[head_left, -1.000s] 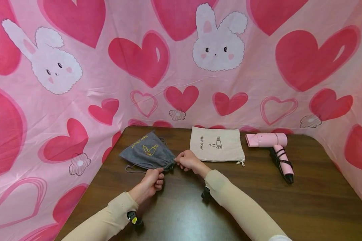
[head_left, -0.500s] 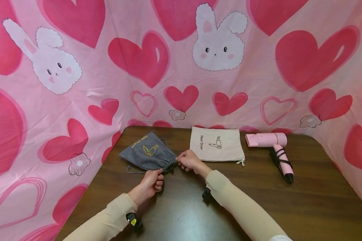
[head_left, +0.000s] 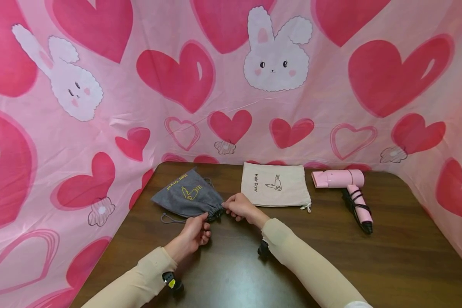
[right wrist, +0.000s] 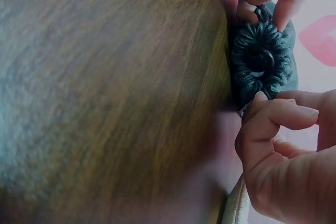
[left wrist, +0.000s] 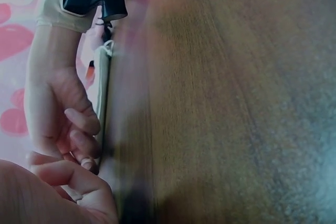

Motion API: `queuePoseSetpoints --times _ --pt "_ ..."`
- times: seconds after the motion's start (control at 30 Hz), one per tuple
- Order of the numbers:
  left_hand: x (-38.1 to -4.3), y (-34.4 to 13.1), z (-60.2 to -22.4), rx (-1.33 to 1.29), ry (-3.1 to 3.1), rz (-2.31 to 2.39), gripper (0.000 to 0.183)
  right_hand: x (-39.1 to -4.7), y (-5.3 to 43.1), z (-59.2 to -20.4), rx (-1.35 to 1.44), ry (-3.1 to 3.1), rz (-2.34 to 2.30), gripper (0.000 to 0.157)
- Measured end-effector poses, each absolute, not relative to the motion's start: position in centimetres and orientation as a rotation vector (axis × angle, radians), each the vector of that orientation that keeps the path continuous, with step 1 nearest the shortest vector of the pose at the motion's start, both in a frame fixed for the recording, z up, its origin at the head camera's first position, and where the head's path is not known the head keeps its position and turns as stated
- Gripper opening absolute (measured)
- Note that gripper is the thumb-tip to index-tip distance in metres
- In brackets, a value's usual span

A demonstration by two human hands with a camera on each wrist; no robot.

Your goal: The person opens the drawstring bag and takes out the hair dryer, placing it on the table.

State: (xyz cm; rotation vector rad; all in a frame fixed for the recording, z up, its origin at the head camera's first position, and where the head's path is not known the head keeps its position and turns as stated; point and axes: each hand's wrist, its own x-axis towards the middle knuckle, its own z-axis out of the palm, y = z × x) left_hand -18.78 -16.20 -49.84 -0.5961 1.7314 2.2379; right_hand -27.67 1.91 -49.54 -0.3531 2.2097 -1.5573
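A grey drawstring bag (head_left: pixel 186 194) with yellow "Hair Dryer" print lies at the table's left, its mouth towards me. My left hand (head_left: pixel 192 235) pinches the near side of the gathered mouth between thumb and fingers. On the opposite side of that mouth, my right hand (head_left: pixel 243 207) pinches the edge with its fingertips. In the right wrist view the puckered mouth (right wrist: pixel 283 61) leaves a small round opening, and a black curved thing (right wrist: pixel 269 61) shows inside. A loop of drawstring (head_left: pixel 171 219) trails on the table from the bag's left side.
A cream "Hair Dryer" drawstring bag (head_left: pixel 275 186) lies flat at the back middle of the wooden table (head_left: pixel 292 273). Right of it lies a pink hair dryer (head_left: pixel 336 179), its black cord wound on the handle. A pink heart-print cloth (head_left: pixel 231 94) hangs behind.
My left thumb and fingers have shifted slightly up along the bag's mouth. The trailing drawstring loop on the left became smaller at first. The head view has tilted a little.
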Motion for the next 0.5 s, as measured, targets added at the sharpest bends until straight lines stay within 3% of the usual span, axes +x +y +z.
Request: queuePoseSetpoints --times 0.5 --pt "-19.03 -16.14 -50.07 -0.625 1.713 2.264 0.017 -27.64 1.97 -49.58 -0.368 2.197 -1.552 0.023"
